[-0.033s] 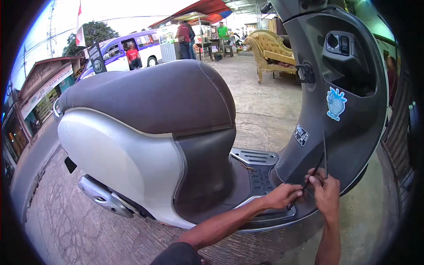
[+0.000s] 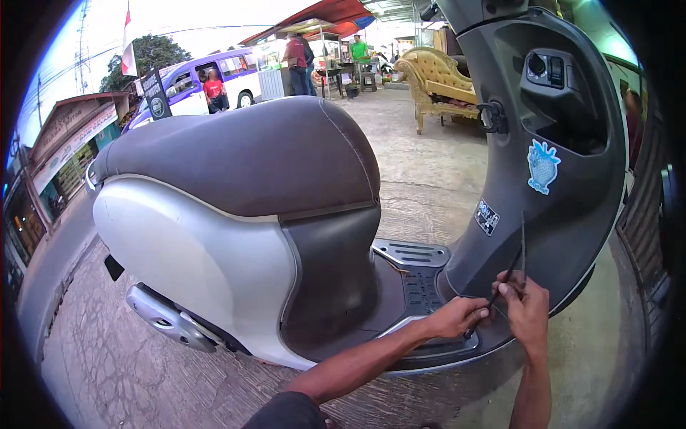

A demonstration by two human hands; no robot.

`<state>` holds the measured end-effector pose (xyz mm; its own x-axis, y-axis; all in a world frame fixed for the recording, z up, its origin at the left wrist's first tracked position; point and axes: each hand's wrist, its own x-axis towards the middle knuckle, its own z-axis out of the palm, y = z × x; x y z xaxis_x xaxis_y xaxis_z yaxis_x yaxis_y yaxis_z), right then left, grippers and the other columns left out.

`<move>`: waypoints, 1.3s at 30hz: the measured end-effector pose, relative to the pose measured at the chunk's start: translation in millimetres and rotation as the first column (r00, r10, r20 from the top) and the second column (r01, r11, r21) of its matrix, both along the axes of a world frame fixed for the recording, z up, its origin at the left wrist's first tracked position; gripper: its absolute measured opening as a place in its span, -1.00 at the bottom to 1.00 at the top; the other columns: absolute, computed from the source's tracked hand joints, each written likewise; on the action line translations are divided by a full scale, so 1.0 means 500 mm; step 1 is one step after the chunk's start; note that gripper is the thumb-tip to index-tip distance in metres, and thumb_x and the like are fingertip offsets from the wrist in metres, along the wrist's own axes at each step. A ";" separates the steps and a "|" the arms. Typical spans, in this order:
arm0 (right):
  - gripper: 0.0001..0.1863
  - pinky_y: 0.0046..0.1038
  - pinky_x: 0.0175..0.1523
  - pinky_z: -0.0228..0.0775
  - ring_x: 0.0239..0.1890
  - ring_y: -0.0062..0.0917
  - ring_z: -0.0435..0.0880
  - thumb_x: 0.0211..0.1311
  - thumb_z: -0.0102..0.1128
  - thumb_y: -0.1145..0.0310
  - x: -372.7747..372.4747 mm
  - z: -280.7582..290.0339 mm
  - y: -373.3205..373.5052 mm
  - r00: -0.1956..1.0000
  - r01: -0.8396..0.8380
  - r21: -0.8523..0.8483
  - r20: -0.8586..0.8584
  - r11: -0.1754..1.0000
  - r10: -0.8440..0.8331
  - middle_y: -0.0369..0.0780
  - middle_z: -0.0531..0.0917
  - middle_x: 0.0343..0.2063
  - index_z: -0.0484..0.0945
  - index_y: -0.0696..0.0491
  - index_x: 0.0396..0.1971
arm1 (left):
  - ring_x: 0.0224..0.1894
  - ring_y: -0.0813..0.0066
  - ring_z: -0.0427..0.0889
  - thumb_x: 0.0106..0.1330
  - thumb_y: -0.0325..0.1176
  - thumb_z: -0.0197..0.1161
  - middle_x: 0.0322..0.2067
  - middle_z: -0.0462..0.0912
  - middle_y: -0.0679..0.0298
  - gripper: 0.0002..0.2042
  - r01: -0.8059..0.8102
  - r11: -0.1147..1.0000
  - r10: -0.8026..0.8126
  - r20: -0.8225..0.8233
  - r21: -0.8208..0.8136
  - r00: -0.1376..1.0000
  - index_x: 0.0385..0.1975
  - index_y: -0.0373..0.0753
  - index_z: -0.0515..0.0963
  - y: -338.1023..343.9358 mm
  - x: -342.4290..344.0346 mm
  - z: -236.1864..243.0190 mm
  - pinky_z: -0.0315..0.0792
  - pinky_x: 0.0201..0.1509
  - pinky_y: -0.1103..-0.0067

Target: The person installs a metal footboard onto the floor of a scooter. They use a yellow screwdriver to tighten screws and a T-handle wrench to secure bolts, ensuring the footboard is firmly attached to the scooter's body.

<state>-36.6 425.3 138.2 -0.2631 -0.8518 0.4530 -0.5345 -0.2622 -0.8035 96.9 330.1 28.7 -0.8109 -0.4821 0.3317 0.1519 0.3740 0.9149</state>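
Note:
A scooter with a brown seat (image 2: pixel 250 157) and silver side panel (image 2: pixel 186 236) stands side-on before me. Over its footboard (image 2: pixel 421 293), close to the grey front shield (image 2: pixel 572 214), both of my hands meet. Closed around the lower part of a thin black rod (image 2: pixel 494 301) is my left hand (image 2: pixel 459 317). The fingers of my right hand (image 2: pixel 527 312) are pinched higher up, by the rod's upper part and a second slim dark strip (image 2: pixel 524 247) that rises above them. How the two slim pieces join is hidden by my fingers.
A blue sticker (image 2: pixel 543 168) and a small label (image 2: pixel 487 218) are on the shield. Farther back stand a gold tufted sofa (image 2: pixel 432 79), a purple and white van (image 2: pixel 239 75) and several people by food stalls. A ribbed shutter (image 2: pixel 647 222) borders the right side.
Both hands keep their grip and place. The slim dark strip above my right hand has shifted very slightly to the left.

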 end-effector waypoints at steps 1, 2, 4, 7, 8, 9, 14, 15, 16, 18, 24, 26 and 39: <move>-0.82 -0.50 -0.18 0.55 -0.34 -0.65 0.69 0.29 0.31 0.51 0.003 0.006 -0.003 0.998 -0.022 0.028 0.054 0.999 0.021 -0.17 0.77 -0.41 0.66 0.30 -0.18 | -0.36 0.42 0.45 0.60 -0.28 0.05 -0.46 0.48 0.15 -0.76 -0.008 1.000 0.008 0.031 -0.006 0.999 -0.23 -0.34 0.46 0.001 0.006 0.008 0.43 -0.21 0.37; -0.81 -0.49 -0.17 0.56 -0.32 -0.64 0.70 0.30 0.31 0.51 0.007 0.008 -0.001 1.000 0.015 0.032 -0.005 0.999 -0.015 -0.16 0.77 -0.40 0.65 0.30 -0.17 | -0.34 0.38 0.50 0.59 -0.28 0.07 -0.44 0.52 0.13 -0.78 -0.014 1.000 0.014 0.063 -0.014 0.998 -0.22 -0.34 0.47 0.002 0.013 0.017 0.45 -0.18 0.36; -0.80 -0.48 -0.14 0.57 -0.28 -0.62 0.73 0.30 0.31 0.50 0.017 0.007 0.006 0.989 0.089 0.038 -0.121 0.995 -0.084 -0.15 0.78 -0.39 0.65 0.30 -0.15 | -0.29 0.27 0.60 0.55 -0.30 0.10 -0.39 0.59 0.08 -0.80 -0.036 0.995 0.043 0.075 -0.093 0.996 -0.20 -0.33 0.49 0.002 0.015 0.002 0.48 -0.13 0.33; -0.70 -0.36 -0.10 0.57 -0.18 -0.39 0.80 0.33 0.32 0.39 0.016 0.001 0.015 0.951 0.202 0.108 -0.259 0.973 -0.169 0.00 0.79 -0.25 0.61 0.29 -0.08 | -0.15 0.07 0.69 0.49 -0.34 0.17 -0.27 0.68 0.00 -0.84 -0.055 0.977 0.076 0.091 -0.207 0.993 -0.15 -0.31 0.55 -0.007 -0.001 -0.063 0.51 -0.03 0.27; -0.71 -0.36 -0.09 0.56 -0.16 -0.41 0.80 0.34 0.31 0.39 0.020 0.001 0.007 0.967 0.156 0.073 -0.213 0.985 -0.137 -0.01 0.79 -0.25 0.61 0.29 -0.08 | -0.09 0.01 0.70 0.46 -0.35 0.19 -0.22 0.71 -0.02 -0.84 -0.046 0.981 0.076 0.152 -0.190 0.986 -0.13 -0.30 0.57 -0.019 0.006 -0.065 0.51 0.01 0.25; -0.72 -0.37 -0.08 0.55 -0.15 -0.42 0.79 0.35 0.30 0.39 0.017 -0.008 -0.006 0.978 0.130 0.046 -0.169 0.990 -0.121 -0.01 0.79 -0.26 0.62 0.28 -0.08 | -0.15 0.05 0.72 0.45 -0.38 0.18 -0.26 0.71 0.00 -0.87 -0.060 0.970 0.095 0.143 -0.235 0.985 -0.17 -0.30 0.56 -0.021 0.012 -0.064 0.52 -0.05 0.27; -0.72 -0.44 -0.09 0.56 -0.14 -0.47 0.81 0.31 0.34 0.40 -0.024 0.001 -0.001 0.998 -0.063 0.108 0.031 0.992 0.060 -0.03 0.79 -0.28 0.64 0.24 -0.06 | -0.21 0.09 0.72 0.52 -0.38 0.09 -0.31 0.70 0.03 -0.85 0.060 0.986 -0.039 0.135 -0.154 0.990 -0.14 -0.26 0.59 -0.023 0.005 -0.027 0.52 -0.10 0.31; -0.72 -0.45 -0.10 0.56 -0.17 -0.46 0.81 0.30 0.35 0.40 -0.022 0.001 0.007 1.000 0.011 0.072 -0.029 0.997 -0.009 -0.04 0.80 -0.30 0.65 0.24 -0.07 | -0.15 0.11 0.71 0.54 -0.36 0.08 -0.26 0.70 0.02 -0.84 0.085 0.985 -0.055 0.197 -0.151 0.979 -0.11 -0.26 0.58 -0.020 -0.004 -0.015 0.50 -0.03 0.30; -0.72 -0.45 -0.12 0.57 -0.19 -0.46 0.82 0.29 0.35 0.41 -0.016 -0.004 0.006 0.996 0.055 0.034 -0.074 0.998 -0.052 -0.05 0.80 -0.31 0.66 0.23 -0.07 | -0.10 0.13 0.70 0.55 -0.35 0.07 -0.21 0.71 0.01 -0.82 0.088 0.985 -0.045 0.272 -0.148 0.961 -0.08 -0.26 0.58 -0.016 0.007 -0.003 0.49 0.04 0.28; -0.74 -0.42 -0.17 0.57 -0.27 -0.41 0.83 0.28 0.37 0.40 -0.012 0.000 0.005 0.989 0.091 0.050 -0.125 0.995 -0.084 -0.05 0.79 -0.39 0.67 0.25 -0.14 | -0.07 0.18 0.69 0.57 -0.33 0.05 -0.18 0.71 0.01 -0.80 0.087 0.986 -0.031 0.348 -0.145 0.937 -0.04 -0.27 0.57 -0.011 0.016 0.002 0.47 0.10 0.27; -0.74 -0.39 -0.22 0.57 -0.30 -0.42 0.82 0.28 0.38 0.35 -0.010 -0.010 -0.006 0.999 0.006 0.041 -0.050 0.999 -0.004 -0.04 0.78 -0.43 0.66 0.25 -0.20 | -0.18 0.36 0.62 0.60 -0.28 0.04 -0.26 0.68 0.10 -0.77 0.130 0.990 -0.104 0.341 -0.054 0.934 -0.03 -0.27 0.58 -0.017 0.020 0.006 0.47 0.03 0.35; -0.75 -0.37 -0.19 0.57 -0.28 -0.40 0.82 0.31 0.36 0.35 0.002 0.001 0.009 0.995 0.075 0.099 -0.073 0.992 -0.068 -0.05 0.78 -0.41 0.66 0.25 -0.20 | -0.21 0.42 0.58 0.60 -0.26 0.05 -0.30 0.66 0.12 -0.76 0.094 0.995 -0.103 0.285 0.046 0.953 -0.05 -0.27 0.58 -0.007 0.026 0.016 0.47 0.01 0.38; -0.79 -0.31 -0.13 0.58 -0.22 -0.24 0.83 0.33 0.31 0.39 0.005 -0.008 -0.002 0.979 0.083 -0.020 -0.187 0.996 -0.085 0.02 0.76 -0.35 0.66 0.21 -0.15 | -0.23 0.53 0.56 0.55 -0.30 0.13 -0.32 0.69 0.21 -0.80 0.023 0.997 0.001 0.331 -0.069 0.944 -0.07 -0.26 0.63 -0.027 0.016 -0.036 0.48 -0.02 0.42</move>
